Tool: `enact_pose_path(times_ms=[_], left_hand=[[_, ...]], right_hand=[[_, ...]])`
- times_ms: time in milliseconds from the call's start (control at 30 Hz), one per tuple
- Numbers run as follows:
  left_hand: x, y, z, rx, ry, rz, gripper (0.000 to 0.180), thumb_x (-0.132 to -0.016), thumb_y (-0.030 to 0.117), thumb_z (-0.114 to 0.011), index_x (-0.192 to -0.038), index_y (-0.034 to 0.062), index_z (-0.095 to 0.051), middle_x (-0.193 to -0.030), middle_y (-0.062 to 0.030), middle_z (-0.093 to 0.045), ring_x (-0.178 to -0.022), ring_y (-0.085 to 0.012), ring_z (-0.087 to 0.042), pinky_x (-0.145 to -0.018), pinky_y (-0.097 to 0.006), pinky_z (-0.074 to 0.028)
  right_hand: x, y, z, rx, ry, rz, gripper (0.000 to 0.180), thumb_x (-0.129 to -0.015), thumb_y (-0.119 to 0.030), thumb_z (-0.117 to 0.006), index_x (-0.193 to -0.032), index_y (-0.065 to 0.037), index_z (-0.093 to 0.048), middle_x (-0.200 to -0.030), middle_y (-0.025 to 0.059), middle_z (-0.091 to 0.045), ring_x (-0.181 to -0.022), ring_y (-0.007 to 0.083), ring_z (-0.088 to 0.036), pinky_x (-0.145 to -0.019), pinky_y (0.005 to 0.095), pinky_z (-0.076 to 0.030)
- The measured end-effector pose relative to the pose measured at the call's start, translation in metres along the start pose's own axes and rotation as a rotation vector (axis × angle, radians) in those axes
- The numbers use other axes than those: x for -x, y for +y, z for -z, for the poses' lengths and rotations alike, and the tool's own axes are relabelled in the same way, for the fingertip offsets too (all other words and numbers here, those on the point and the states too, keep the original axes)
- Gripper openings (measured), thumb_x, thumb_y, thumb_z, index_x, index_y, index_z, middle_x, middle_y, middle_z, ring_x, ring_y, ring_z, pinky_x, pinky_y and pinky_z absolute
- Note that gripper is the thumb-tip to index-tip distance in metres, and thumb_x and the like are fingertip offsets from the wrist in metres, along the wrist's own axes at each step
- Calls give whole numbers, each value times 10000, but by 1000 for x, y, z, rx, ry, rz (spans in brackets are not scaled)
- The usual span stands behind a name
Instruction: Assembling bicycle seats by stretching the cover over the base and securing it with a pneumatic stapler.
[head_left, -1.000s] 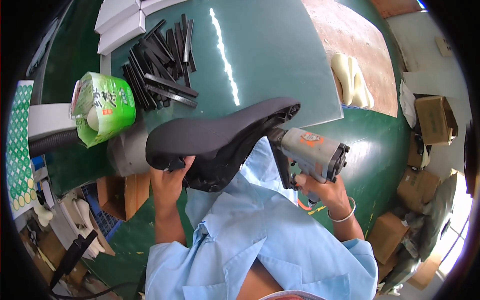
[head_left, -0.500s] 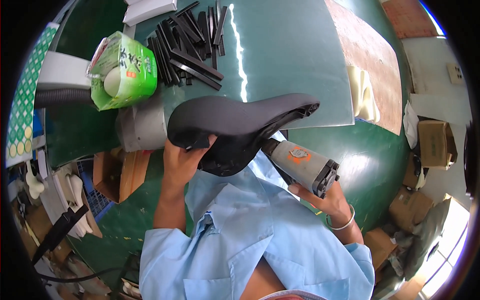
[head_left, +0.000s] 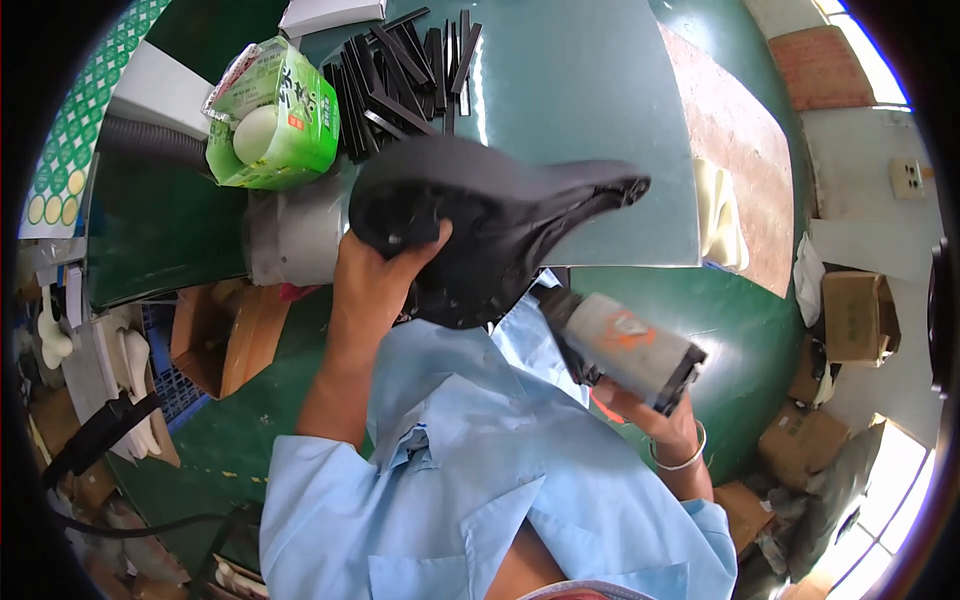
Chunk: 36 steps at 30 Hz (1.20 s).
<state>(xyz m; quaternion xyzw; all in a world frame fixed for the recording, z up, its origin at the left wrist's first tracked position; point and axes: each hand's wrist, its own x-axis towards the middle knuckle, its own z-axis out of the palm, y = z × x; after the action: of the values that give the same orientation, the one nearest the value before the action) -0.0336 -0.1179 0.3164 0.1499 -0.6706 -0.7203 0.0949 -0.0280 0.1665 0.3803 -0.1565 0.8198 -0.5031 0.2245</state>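
Note:
My left hand (head_left: 378, 282) grips the wide rear of a black bicycle saddle (head_left: 490, 205), thumb on its top, holding it above the green table's near edge with the nose pointing right. My right hand (head_left: 640, 410), with a bangle on the wrist, holds a grey power stapler-like tool (head_left: 625, 345) with an orange mark, its front end tucked under the saddle's underside. Both sit just above my light blue shirt.
A pile of black flat strips (head_left: 400, 75) lies on the grey-green sheet (head_left: 580, 90) behind the saddle. A green tissue pack (head_left: 265, 115) and a grey cylinder (head_left: 290, 240) sit at the left. Cardboard boxes (head_left: 850, 315) stand on the floor at the right.
The view has shifted, so the saddle and both hands appear higher and larger. The saddle has tipped, showing more of its top, and the tool has dropped lower right under it.

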Motion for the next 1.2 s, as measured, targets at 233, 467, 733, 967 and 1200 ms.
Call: enact_pose_path(times_ms=[233,467,733,967,1200], left_hand=[[-48,-3,-55,-129,-44,-210,435,-745,161,-722,-1110,9,-540,-933,-149,-663,-885,-256,-652,-775,-324,-478],[-47,-5,-64,-176,-52,-344,373,-743,117,-694,-1039,9,-496,-853,-189,-650,-863,-397,-619,-711,-377,-486],[-51,-12,-66,-145,19,-362,373,-740,122,-696,-1035,9,-498,-819,-187,-646,-807,-392,-626,-684,-384,-483],[-48,-12,-68,-148,76,-384,340,-741,118,-695,-997,14,-496,-769,-177,-638,-690,-361,-631,-614,-373,-473],[-42,-9,-71,-142,80,-301,353,-740,86,-690,-1030,12,-503,-813,-174,-644,-731,-326,-645,-654,-347,-481]], right_hand=[[-5,11,15,-18,162,-132,412,-715,-155,-771,-1051,8,-598,-934,68,-655,-811,136,-589,-743,294,-478],[-22,-5,14,154,94,-125,393,-723,-213,-769,-998,24,-619,-834,90,-675,-709,111,-596,-684,273,-490],[-22,-2,6,113,81,-136,401,-717,-211,-778,-1000,25,-619,-825,83,-670,-708,107,-586,-679,274,-490],[-12,1,-10,60,145,-137,365,-729,-218,-769,-975,16,-633,-816,85,-672,-710,142,-616,-678,282,-497],[-17,3,-10,304,77,-60,321,-747,-218,-751,-942,15,-645,-783,100,-674,-678,159,-632,-647,281,-498]])
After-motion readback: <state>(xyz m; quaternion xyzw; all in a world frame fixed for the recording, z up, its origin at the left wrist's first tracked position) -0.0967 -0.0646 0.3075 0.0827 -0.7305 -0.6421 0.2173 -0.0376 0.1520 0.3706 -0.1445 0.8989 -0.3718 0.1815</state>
